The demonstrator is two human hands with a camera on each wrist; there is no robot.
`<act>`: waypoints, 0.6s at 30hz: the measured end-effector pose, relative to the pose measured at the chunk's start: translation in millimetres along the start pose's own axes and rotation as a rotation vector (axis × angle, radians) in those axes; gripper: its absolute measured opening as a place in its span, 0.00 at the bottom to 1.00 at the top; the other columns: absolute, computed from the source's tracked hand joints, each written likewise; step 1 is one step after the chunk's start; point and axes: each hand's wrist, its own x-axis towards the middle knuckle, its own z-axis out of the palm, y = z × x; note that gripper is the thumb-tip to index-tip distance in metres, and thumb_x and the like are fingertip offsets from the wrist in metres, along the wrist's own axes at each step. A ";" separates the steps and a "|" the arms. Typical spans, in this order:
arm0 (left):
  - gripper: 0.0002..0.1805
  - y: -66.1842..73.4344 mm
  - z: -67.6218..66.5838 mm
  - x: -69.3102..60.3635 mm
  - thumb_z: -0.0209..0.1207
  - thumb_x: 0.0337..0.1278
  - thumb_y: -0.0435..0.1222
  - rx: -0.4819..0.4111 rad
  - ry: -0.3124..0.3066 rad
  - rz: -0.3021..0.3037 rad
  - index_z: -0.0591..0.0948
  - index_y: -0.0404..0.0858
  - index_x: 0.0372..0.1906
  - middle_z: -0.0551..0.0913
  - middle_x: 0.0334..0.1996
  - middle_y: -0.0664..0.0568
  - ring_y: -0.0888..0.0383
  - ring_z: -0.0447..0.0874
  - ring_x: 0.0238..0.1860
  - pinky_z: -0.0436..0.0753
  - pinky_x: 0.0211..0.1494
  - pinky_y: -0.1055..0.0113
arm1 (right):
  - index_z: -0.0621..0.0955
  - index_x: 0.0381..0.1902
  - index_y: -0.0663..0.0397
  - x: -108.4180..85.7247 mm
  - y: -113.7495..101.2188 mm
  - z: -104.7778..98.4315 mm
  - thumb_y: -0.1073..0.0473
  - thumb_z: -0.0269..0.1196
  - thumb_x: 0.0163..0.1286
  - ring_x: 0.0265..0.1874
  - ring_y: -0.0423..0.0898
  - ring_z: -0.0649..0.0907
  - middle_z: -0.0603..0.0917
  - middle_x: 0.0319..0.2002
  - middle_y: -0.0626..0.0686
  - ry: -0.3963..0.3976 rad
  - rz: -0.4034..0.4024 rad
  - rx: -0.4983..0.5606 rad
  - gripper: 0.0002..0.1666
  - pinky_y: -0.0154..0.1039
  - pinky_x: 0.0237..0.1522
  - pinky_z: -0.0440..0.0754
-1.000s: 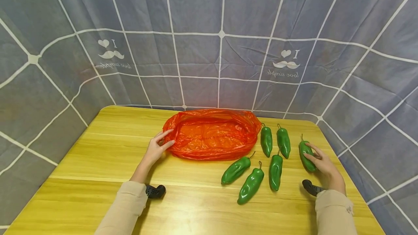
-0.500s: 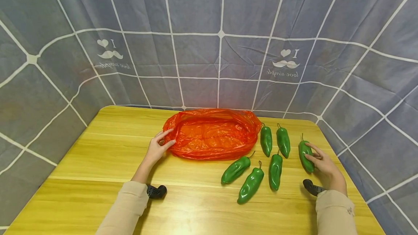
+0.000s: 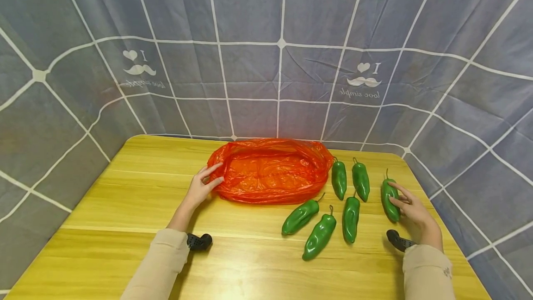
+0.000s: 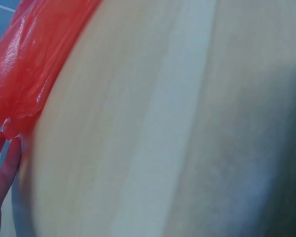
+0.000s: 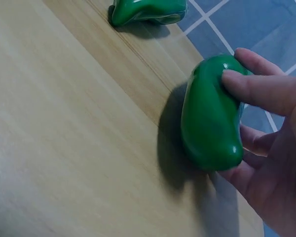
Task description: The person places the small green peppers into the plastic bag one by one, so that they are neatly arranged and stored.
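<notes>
An orange-red plastic bag [image 3: 266,175] lies spread with its mouth wide at the table's back. At its left end my left hand [image 3: 199,190] touches the rim, thumb and forefinger apart; in the left wrist view the fingertips meet the red film [image 4: 29,74]. On the right, my right hand [image 3: 414,208] holds a green pepper [image 3: 389,203] between thumb and fingers, its stem pointing to the back. The right wrist view shows the thumb on top of this pepper [image 5: 212,118], with other fingers behind it and a shadow beside it on the table.
Several other green peppers lie between the bag and my right hand, including one upper pepper [image 3: 360,181] and a front one [image 3: 319,237]. The wooden table [image 3: 125,207] ends at a grey-blue curtain [image 3: 250,68] with white lines. Black straps sit at both wrists.
The pepper in my right hand has turned slightly, its blunt lower end swinging left. My left hand and the bag stay nearly as they were.
</notes>
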 end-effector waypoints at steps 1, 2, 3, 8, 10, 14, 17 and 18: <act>0.25 0.1 0.1 0.4 0.59 0.54 0.29 -0.003 0.000 -0.001 0.71 0.27 0.58 0.63 0.62 0.30 0.34 0.44 0.68 0.54 0.64 0.40 | 0.49 0.72 0.49 -0.1 0.1 -0.3 0.49 0.51 0.70 0.44 0.57 0.74 0.53 0.59 0.81 0.003 0.001 0.002 0.38 0.37 0.37 0.76; 0.24 -0.5 0.1 0.9 0.59 0.54 0.29 -0.006 -0.001 -0.003 0.71 0.27 0.58 0.64 0.62 0.30 0.34 0.44 0.68 0.54 0.64 0.40 | 0.48 0.72 0.48 -0.2 0.1 -0.5 0.49 0.51 0.70 0.43 0.54 0.74 0.54 0.59 0.81 0.004 0.000 0.009 0.38 0.36 0.37 0.76; 0.24 -1.5 0.1 1.8 0.59 0.54 0.29 -0.013 -0.002 -0.006 0.72 0.28 0.57 0.64 0.62 0.31 0.34 0.44 0.68 0.53 0.65 0.41 | 0.48 0.72 0.47 -0.5 0.1 -0.7 0.48 0.51 0.70 0.43 0.53 0.75 0.54 0.59 0.80 0.006 -0.001 0.010 0.39 0.36 0.37 0.76; 0.25 -20.2 0.2 8.6 0.60 0.55 0.32 0.011 -0.009 -0.012 0.72 0.31 0.59 0.62 0.63 0.32 0.35 0.43 0.68 0.54 0.65 0.41 | 0.46 0.72 0.41 -2.0 -4.1 -0.3 0.48 0.50 0.70 0.50 0.64 0.73 0.52 0.61 0.78 0.005 -0.043 0.102 0.39 0.36 0.40 0.78; 0.25 -27.5 0.7 10.6 0.60 0.55 0.33 0.031 -0.009 -0.009 0.72 0.32 0.59 0.62 0.63 0.32 0.36 0.44 0.68 0.55 0.64 0.41 | 0.46 0.72 0.40 -2.6 -8.5 -0.1 0.49 0.50 0.71 0.51 0.62 0.73 0.51 0.62 0.77 0.007 -0.072 0.139 0.38 0.35 0.41 0.79; 0.26 -31.0 1.9 11.6 0.60 0.55 0.33 0.034 -0.005 -0.005 0.72 0.33 0.60 0.61 0.64 0.32 0.36 0.44 0.68 0.57 0.64 0.42 | 0.48 0.72 0.38 -3.1 -20.2 1.5 0.51 0.50 0.71 0.47 0.37 0.74 0.53 0.62 0.75 0.016 -0.135 0.161 0.37 0.26 0.42 0.75; 0.25 -24.6 1.9 9.7 0.60 0.54 0.32 0.008 0.000 -0.008 0.72 0.32 0.59 0.61 0.63 0.31 0.36 0.43 0.68 0.57 0.64 0.42 | 0.50 0.72 0.38 -2.0 -31.2 5.0 0.52 0.51 0.70 0.43 0.25 0.71 0.55 0.62 0.72 0.021 -0.193 0.163 0.36 0.21 0.43 0.71; 0.25 -20.7 1.8 8.4 0.60 0.54 0.31 0.004 0.001 -0.008 0.72 0.31 0.59 0.61 0.63 0.31 0.36 0.43 0.68 0.57 0.63 0.41 | 0.51 0.72 0.39 -1.5 -35.2 6.6 0.53 0.51 0.70 0.43 0.25 0.71 0.55 0.61 0.72 0.020 -0.213 0.163 0.36 0.21 0.43 0.71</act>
